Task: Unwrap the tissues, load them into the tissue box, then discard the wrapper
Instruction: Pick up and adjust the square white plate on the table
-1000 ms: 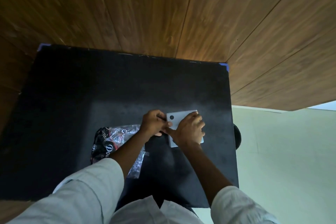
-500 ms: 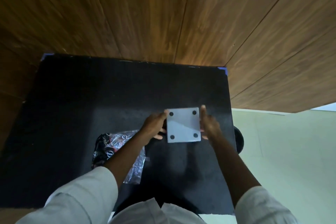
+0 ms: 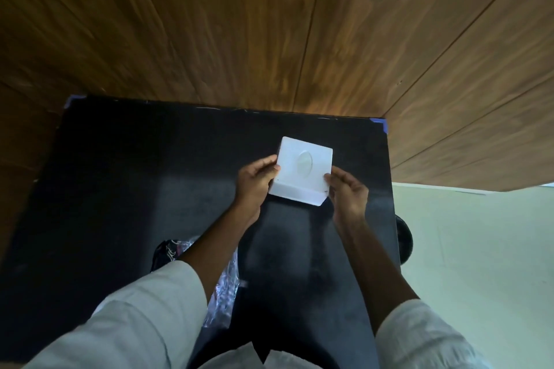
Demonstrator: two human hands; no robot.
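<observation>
A white square tissue box (image 3: 302,171) with an oval slot on its upper face is held over the black table (image 3: 135,189), towards the far right. My left hand (image 3: 254,181) grips its left edge and my right hand (image 3: 347,193) grips its near right corner. The crumpled clear and black plastic wrapper (image 3: 223,284) lies near the front edge, mostly hidden under my left forearm. No loose tissues show.
Wood-panelled wall rises behind the table and to the right. A pale floor lies to the right, with a dark round object (image 3: 404,238) just past the table's right edge. Blue tape marks the far corners.
The box showed its underside with four dark feet; it has been turned over so the oval slot faces up, and it has moved farther from me. Both hands went with it.
</observation>
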